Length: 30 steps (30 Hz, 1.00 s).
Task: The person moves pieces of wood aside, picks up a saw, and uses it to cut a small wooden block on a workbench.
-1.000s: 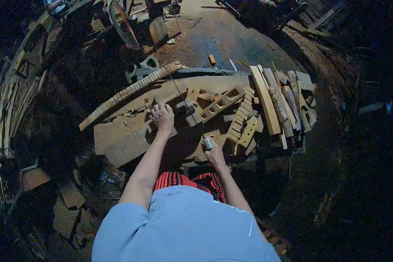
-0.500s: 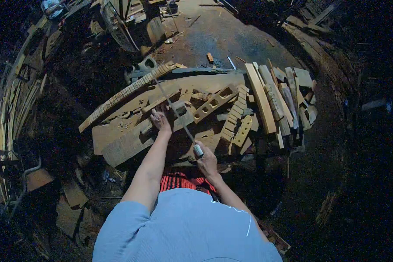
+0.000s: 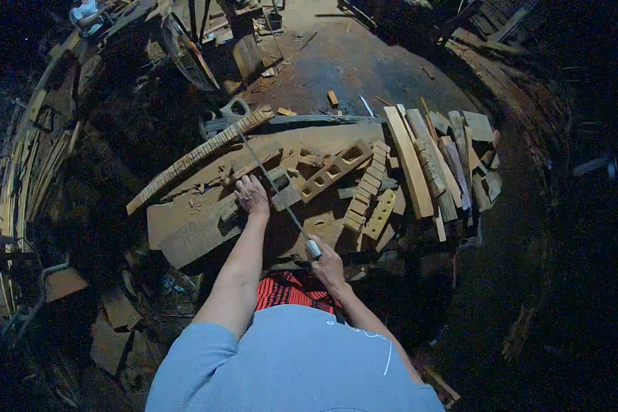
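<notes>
My right hand (image 3: 328, 265) is closed around the pale handle of a long, narrow saw (image 3: 296, 222). Its thin blade slants away from me to the far left, passing just right of my left hand (image 3: 253, 198). The fingers of that hand curl over a wooden piece (image 3: 262, 163) on the bench, close beside the blade; their tips are partly hidden. Right of the blade lies a wooden block with square holes (image 3: 336, 169). Beneath the blade's middle sits a small squared block (image 3: 286, 198). Whether the teeth touch wood cannot be made out.
A long curved strip with cross cuts (image 3: 202, 155) lies along the bench's far left. A notched bar (image 3: 368, 185) and a yellowish holed block (image 3: 380, 215) rest to the right, beside stacked timber (image 3: 410, 161). Another person (image 3: 86, 16) is at the far upper left.
The whole view has shifted slightly, so the bench sits a little lower. Both hands keep nearly the same places, with the saw at a similar slant.
</notes>
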### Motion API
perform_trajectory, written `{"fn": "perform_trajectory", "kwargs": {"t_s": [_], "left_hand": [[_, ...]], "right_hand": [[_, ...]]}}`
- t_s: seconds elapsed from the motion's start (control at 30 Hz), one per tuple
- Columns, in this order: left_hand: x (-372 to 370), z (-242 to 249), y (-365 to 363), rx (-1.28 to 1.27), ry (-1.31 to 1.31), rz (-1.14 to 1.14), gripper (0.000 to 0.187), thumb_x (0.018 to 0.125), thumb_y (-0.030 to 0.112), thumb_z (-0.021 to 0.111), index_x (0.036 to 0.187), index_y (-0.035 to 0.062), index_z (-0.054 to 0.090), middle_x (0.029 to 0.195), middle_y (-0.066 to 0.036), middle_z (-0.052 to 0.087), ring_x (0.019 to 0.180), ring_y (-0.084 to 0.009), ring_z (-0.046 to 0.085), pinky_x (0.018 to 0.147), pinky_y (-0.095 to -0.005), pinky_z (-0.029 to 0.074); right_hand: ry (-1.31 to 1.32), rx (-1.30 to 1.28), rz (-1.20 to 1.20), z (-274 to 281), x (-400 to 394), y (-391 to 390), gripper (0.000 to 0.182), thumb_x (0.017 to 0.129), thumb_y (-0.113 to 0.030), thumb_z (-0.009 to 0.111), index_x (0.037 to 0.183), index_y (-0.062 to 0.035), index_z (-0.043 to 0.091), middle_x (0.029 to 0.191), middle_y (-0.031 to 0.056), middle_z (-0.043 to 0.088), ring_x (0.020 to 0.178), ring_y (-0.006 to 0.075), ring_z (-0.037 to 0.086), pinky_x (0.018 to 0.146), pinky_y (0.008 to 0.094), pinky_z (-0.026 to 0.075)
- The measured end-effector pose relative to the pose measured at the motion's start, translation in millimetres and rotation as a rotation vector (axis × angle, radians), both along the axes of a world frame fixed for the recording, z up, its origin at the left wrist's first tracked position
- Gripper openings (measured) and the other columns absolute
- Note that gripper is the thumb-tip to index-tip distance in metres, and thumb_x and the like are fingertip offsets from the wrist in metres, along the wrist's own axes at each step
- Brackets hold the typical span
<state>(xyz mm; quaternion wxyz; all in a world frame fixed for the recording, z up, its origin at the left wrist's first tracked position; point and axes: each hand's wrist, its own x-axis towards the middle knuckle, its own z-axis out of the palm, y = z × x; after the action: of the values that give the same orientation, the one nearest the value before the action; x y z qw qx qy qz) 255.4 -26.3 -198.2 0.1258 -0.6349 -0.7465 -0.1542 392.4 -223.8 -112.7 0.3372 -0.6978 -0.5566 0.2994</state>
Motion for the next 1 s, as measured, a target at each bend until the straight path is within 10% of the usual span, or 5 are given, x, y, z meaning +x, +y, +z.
{"fn": "perform_trajectory", "kwargs": {"t_s": [0.4, 0.73, 1.0], "left_hand": [[1, 5, -3, 0.1, 0.048, -0.055, 0.011, 0.076, 0.016, 0.045, 0.076, 0.0079, 0.053, 0.079, -0.007, 0.049, 0.082, -0.024, 0.048, 0.066, -0.0394, 0.041], [2, 8, 1, -0.196, -0.192, 0.04, 0.013, 0.078, 0.014, 0.042, 0.08, 0.007, 0.053, 0.083, -0.008, 0.047, 0.087, -0.0231, 0.045, 0.07, -0.0377, 0.04], [-1, -42, 9, 0.191, -0.073, 0.112, 0.015, 0.079, 0.018, 0.041, 0.08, 0.0055, 0.05, 0.08, -0.009, 0.046, 0.082, -0.0229, 0.044, 0.072, -0.0365, 0.037]], "right_hand": [[0.114, -0.187, 0.093, -16, 47, -55, 0.042, 0.07, -0.01, 0.058, 0.111, -0.0144, 0.046, 0.086, 0.0144, 0.058, 0.079, 0.0232, 0.057, 0.067, 0.0316, 0.044], [0.074, -0.132, 0.223, -14, 29, 43, 0.053, 0.062, -0.001, 0.054, 0.112, -0.0167, 0.043, 0.086, 0.0184, 0.056, 0.08, 0.0336, 0.055, 0.066, 0.0371, 0.044], [0.057, -0.126, 0.197, -9, 27, 31, 0.037, 0.072, -0.015, 0.055, 0.108, -0.0143, 0.046, 0.085, 0.0202, 0.056, 0.081, 0.0346, 0.055, 0.067, 0.0379, 0.043]]}}
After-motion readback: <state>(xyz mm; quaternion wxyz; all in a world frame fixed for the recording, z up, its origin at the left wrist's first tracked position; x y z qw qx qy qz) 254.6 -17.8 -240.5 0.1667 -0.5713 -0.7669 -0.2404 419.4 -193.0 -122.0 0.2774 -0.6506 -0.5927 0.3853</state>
